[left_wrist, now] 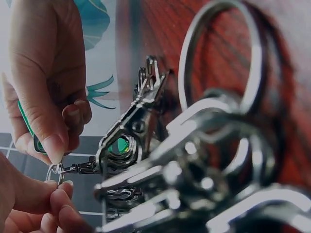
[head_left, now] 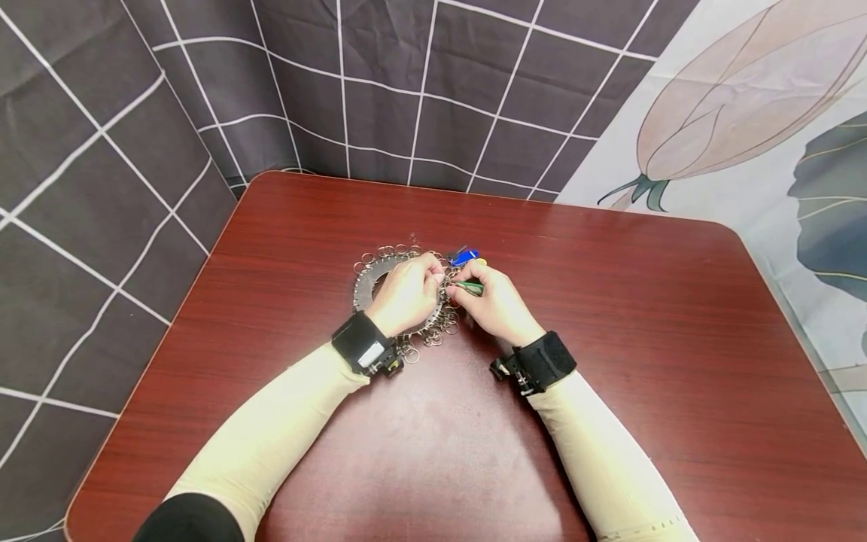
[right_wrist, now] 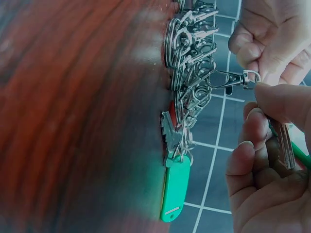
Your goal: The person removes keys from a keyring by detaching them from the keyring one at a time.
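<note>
A toothed grey metal ring (head_left: pixel 363 290) lies on the table, with swivel clasps and split rings along its edge. My left hand (head_left: pixel 409 293) is over its right side, thumb and finger pinching a split ring (left_wrist: pixel 56 172) at the end of one swivel clasp (right_wrist: pixel 234 80). From the right, my right hand (head_left: pixel 497 305) meets it, thumb tip at the same split ring. A key (right_wrist: pixel 285 145) and a green key tag (head_left: pixel 470 287) are held in the right hand, partly hidden by its fingers.
A blue key tag (head_left: pixel 464 257) and a yellow tag (head_left: pixel 482 261) lie behind the right hand. Another key (right_wrist: pixel 170 135) hangs among the clasps, beside a tag (right_wrist: pixel 176 189) that looks green there. The red-brown table (head_left: pixel 609 301) meets a grid-patterned cloth (head_left: pixel 379 113) behind.
</note>
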Demonstrator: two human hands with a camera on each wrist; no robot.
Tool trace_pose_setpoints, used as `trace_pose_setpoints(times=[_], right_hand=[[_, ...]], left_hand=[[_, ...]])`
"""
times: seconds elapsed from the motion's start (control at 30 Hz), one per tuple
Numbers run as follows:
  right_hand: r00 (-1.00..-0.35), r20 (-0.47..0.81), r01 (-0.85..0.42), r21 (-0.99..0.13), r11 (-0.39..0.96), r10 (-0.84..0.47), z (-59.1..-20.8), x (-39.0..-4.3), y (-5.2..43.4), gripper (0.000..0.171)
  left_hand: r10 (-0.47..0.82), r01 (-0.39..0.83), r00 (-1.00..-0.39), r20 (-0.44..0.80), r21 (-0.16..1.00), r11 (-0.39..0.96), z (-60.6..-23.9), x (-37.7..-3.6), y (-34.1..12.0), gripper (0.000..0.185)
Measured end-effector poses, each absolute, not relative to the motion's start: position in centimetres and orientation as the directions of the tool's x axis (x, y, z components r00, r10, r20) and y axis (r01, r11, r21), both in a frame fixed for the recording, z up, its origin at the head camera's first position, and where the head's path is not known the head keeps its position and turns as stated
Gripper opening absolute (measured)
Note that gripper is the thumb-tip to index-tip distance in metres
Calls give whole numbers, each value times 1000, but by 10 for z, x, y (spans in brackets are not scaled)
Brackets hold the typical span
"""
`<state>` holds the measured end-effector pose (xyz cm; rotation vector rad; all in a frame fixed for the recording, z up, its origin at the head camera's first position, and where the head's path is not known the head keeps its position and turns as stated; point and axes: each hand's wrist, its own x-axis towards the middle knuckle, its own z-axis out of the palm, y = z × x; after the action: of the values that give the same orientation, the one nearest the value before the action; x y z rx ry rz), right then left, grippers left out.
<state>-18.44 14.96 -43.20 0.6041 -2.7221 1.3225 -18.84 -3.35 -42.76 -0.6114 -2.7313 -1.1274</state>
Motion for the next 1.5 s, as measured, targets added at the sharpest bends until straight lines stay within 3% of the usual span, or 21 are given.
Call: trace_pose_setpoints(times=[0.37, 0.77, 1.0, 1.33, 1.5], right_hand=[[-930, 192, -336, -794, 507, -314, -431, -186, 153, 12], [-901, 240, -415, -718, 559, -361, -428, -186, 156, 18], [-889, 252, -440, -706, 555, -383, -427, -186, 155, 10], [-901, 240, -398, -789, 468, -361, -426, -183, 155, 8], [-897, 274, -428, -738, 522, -348, -429, -185, 156, 8]], left_hand=[[317, 326, -936, 152, 714, 620, -429, -192, -36, 6], [372, 320, -924, 85, 703, 635, -426, -190, -38, 8], [351, 319, -930, 111, 717, 620, -426, -189, -38, 8], [324, 306, -938, 128, 745, 592, -427, -190, -36, 8], [332, 303, -936, 118, 751, 586, -428, -191, -36, 9]])
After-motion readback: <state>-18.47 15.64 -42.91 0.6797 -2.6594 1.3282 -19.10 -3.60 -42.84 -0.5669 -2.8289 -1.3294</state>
